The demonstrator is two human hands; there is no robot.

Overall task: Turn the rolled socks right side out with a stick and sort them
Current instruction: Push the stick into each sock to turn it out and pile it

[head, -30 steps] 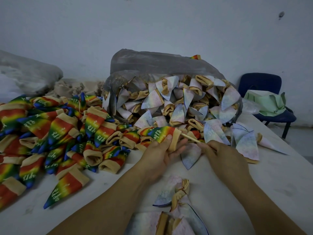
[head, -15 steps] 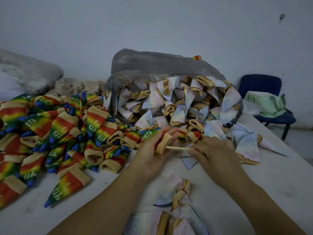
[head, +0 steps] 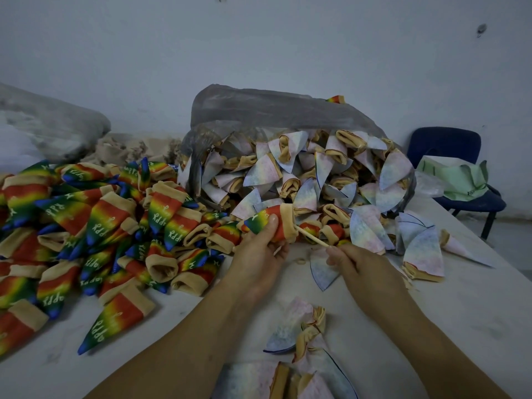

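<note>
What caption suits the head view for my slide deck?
Left hand grips a rainbow sock while the right hand works a stick into its cuff.

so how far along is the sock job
Done: a large pile of rainbow socks lies turned and sorted on the table's left. In hand: the left hand grips one rainbow sock while the right hand holds the stick in its cuff. Left: the plastic bag spills many pale inside-out socks.
</note>
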